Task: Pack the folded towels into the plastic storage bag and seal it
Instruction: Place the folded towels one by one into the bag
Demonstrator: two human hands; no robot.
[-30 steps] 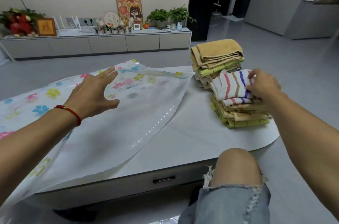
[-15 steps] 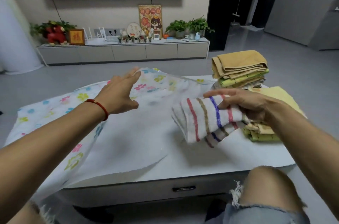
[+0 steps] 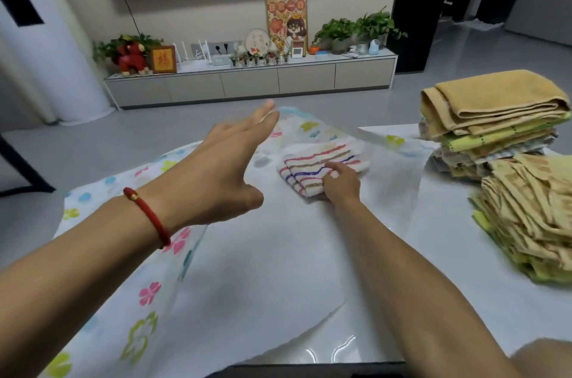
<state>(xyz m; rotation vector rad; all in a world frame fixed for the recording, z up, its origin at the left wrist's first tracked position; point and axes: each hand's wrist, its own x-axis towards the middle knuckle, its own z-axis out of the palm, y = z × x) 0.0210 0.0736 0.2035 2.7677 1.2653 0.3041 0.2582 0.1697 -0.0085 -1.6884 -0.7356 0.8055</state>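
Note:
A translucent plastic storage bag [image 3: 148, 294] with coloured flower prints lies spread over the white table [image 3: 448, 300]. My left hand [image 3: 216, 173], with a red cord on its wrist, is spread flat by the bag's raised flowered upper sheet; I see no grip on it. My right hand [image 3: 342, 182] reaches into the bag's mouth and holds a folded white towel with coloured stripes [image 3: 312, 160] down on the lower sheet, deep in the bag. Two stacks of folded towels stand at the right: a far one topped by a mustard towel [image 3: 492, 105] and a nearer yellow-green one [image 3: 532, 216].
The table's near edge runs along the bottom of the view, with my knee [image 3: 544, 356] at the bottom right. Across grey floor stands a low TV cabinet [image 3: 250, 83] with plants and ornaments, under a wall-mounted TV. A white column stands at the left.
My right hand took the striped towel off the near stack and carried it left into the bag. My left hand stayed at the bag's upper sheet, which now stands raised.

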